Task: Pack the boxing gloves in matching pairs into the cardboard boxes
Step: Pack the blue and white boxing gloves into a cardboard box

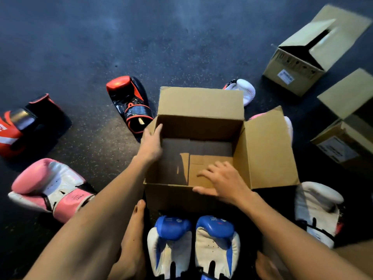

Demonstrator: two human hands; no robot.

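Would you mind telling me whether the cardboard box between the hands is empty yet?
Empty: the open cardboard box shows only its bare bottom flaps, with nothing lying on them.

The open brown cardboard box [199, 102] hides most of a pink-and-white boxing glove [289, 126]. The left edge cuts a red-and-black boxing glove [12, 136]. A white paper label [285, 77] is unreadably blurred.
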